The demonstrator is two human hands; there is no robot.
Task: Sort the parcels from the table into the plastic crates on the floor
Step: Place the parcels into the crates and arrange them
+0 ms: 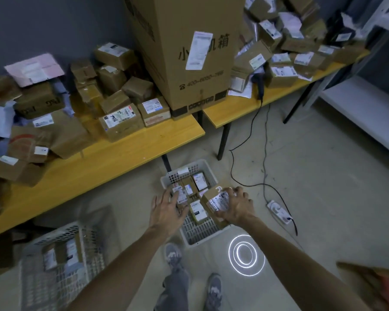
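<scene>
At the bottom left a left crate (61,234) stands on the floor, blurred, with a few labelled boxes lying flat inside it. Above it a long yellow desk (121,158) carries a loose heap of parcels (121,118), mostly brown cartons with white labels, and a pink parcel (35,69) lies on top near the wall. A big box (184,52) stands upright where this desk meets the second desk (245,104), with a long label stuck down its front.

Below the gap between the desks, a middle crate (195,168) sits on the floor, its far half filled with small labelled parcels lying side by side. The left hand (166,209) is held over the crate's left side, its fingers (177,195) spread and straight, holding nothing. Whether they touch the parcels underneath cannot be told. Just beside it the right hand (238,207) grips a box (216,199), label up and tilted, with the fingers curled over its far edge and the thumb on its near edge. The box is at the crate's right side, over or against the rim.

Two grey shoes (173,254) show on the floor under the forearms. To their right, bright light rings (245,254) lie on the floor close to the crate's near corner. A black cable (256,122) hangs from the second desk and runs across the floor to a white power strip (279,211). The second desk holds more piled parcels, and a white shelf (368,104) stands at the far right.
</scene>
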